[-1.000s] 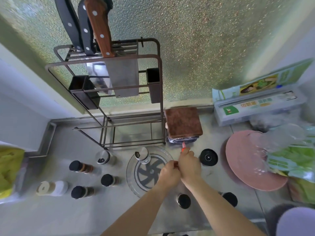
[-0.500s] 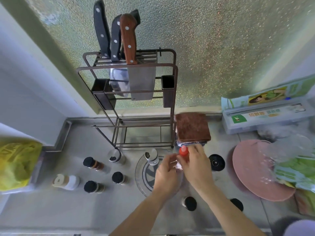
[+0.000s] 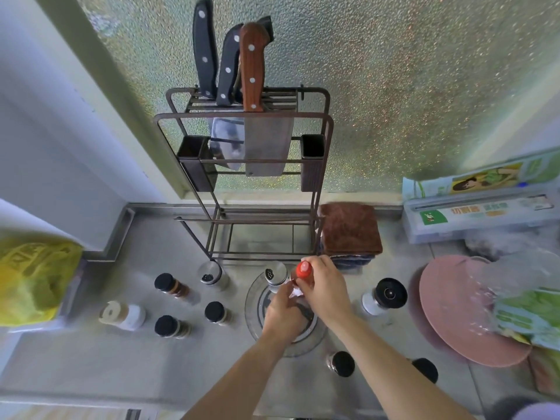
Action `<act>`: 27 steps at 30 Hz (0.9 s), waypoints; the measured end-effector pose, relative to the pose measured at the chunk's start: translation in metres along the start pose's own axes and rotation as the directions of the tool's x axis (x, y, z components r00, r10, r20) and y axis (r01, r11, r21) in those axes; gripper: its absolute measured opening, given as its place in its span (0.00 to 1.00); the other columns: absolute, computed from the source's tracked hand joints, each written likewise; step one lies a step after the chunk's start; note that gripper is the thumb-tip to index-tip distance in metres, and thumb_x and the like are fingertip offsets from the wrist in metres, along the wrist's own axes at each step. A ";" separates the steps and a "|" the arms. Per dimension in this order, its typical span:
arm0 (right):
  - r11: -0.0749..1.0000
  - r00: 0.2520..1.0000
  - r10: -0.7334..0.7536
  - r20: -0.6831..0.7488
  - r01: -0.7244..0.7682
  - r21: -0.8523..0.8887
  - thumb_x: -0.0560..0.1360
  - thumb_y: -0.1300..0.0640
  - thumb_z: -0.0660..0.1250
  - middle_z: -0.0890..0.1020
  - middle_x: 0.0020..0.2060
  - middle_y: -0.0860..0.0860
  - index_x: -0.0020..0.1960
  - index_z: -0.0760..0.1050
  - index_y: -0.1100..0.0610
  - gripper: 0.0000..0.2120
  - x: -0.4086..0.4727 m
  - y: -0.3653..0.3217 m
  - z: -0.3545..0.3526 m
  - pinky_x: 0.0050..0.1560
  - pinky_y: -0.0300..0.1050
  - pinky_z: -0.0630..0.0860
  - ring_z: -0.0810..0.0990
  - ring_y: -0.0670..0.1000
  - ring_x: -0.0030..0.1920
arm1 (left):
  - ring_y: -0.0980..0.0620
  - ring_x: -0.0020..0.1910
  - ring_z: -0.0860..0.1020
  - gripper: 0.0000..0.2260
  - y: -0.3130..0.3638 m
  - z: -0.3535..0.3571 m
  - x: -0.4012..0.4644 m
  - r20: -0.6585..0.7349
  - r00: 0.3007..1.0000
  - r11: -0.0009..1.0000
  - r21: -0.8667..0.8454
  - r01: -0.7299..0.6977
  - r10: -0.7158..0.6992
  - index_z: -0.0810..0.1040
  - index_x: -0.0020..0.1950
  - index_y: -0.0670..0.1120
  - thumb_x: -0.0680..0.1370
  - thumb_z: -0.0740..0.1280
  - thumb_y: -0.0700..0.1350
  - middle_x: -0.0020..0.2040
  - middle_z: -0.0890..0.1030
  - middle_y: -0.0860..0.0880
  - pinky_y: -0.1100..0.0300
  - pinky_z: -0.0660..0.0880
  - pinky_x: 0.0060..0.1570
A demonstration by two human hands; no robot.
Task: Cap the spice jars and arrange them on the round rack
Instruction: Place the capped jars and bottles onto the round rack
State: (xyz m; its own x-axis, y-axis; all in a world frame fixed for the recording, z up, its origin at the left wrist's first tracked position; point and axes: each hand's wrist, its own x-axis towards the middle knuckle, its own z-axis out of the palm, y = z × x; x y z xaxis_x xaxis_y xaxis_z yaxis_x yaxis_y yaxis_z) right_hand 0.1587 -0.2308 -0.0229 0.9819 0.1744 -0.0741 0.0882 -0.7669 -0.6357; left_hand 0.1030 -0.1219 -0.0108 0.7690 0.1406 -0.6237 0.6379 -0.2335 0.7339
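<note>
Mid-frame, above the round rack (image 3: 253, 301): my right hand (image 3: 325, 291) pinches the red cap (image 3: 304, 269); left hand (image 3: 283, 313) grips the bottle body, mostly hidden. Judgement: hold upright, twist until snug, then seat beside the shaker (image 3: 275, 275).

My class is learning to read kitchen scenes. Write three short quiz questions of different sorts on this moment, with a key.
1. True or false: the red cap is under the right hand's fingers.
2. What already stands on the round rack? A) shaker B) cleaver C) plate
3. Fill in: the brown cloth lies to the ___ of the knife rack.

Key: 1 true; 2 A; 3 right.
</note>
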 end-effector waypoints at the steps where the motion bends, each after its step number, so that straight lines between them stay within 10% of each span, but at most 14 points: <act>1: 1.000 1.000 -0.002 0.004 0.002 -0.001 0.71 0.56 0.77 0.79 0.57 0.51 0.63 0.76 0.55 0.22 0.000 0.000 -0.001 0.57 0.46 0.75 0.80 0.54 0.57 | 0.43 0.52 0.82 0.30 0.000 0.000 0.000 0.001 1.000 1.000 -0.002 0.004 -0.004 0.72 0.69 0.52 0.67 0.56 0.44 0.52 0.85 0.48 0.42 0.79 0.56; 8: 0.997 0.991 0.001 -0.137 -0.012 -0.077 0.74 0.56 0.74 0.79 0.60 0.50 0.66 0.74 0.53 0.22 -0.025 0.010 -0.049 0.54 0.50 0.79 0.80 0.54 0.58 | 0.52 0.56 0.80 0.18 0.012 0.014 -0.018 -0.098 0.995 0.998 0.059 -0.027 0.032 0.76 0.63 0.51 0.75 0.60 0.41 0.55 0.83 0.53 0.53 0.77 0.60; 12: 0.975 0.961 0.119 -0.249 -0.161 -0.156 0.70 0.57 0.76 0.78 0.59 0.50 0.64 0.74 0.51 0.24 -0.044 0.045 -0.093 0.54 0.50 0.77 0.78 0.56 0.56 | 0.56 0.57 0.79 0.23 0.034 0.050 -0.024 0.151 0.971 0.967 0.148 -0.209 0.187 0.75 0.67 0.50 0.75 0.58 0.35 0.59 0.80 0.52 0.72 0.74 0.54; 18: 0.913 0.932 0.359 0.041 -0.342 -0.223 0.66 0.51 0.79 0.72 0.65 0.53 0.73 0.62 0.46 0.41 -0.043 0.097 -0.104 0.59 0.50 0.76 0.77 0.58 0.61 | 0.47 0.70 0.73 0.26 0.046 0.100 -0.002 0.321 0.941 0.950 0.243 -0.195 0.111 0.67 0.76 0.50 0.77 0.60 0.37 0.72 0.73 0.47 0.53 0.73 0.68; 27: 0.932 0.959 0.282 -0.003 -0.275 -0.238 0.66 0.56 0.75 0.78 0.45 0.49 0.52 0.66 0.45 0.22 -0.035 0.103 -0.088 0.36 0.44 0.68 0.77 0.54 0.40 | 0.48 0.65 0.77 0.28 0.047 0.108 -0.001 0.305 0.947 0.987 0.091 -0.131 0.098 0.71 0.73 0.47 0.72 0.63 0.38 0.68 0.76 0.47 0.50 0.77 0.63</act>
State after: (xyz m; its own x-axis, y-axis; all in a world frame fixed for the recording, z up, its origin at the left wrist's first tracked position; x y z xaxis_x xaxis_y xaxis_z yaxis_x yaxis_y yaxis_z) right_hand 0.1478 -0.3707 -0.0178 0.9674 -0.0511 -0.2481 -0.1477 -0.9093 -0.3889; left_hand 0.1278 -0.2372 -0.0053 0.7776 -0.1834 -0.6014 0.5251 -0.3365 0.7817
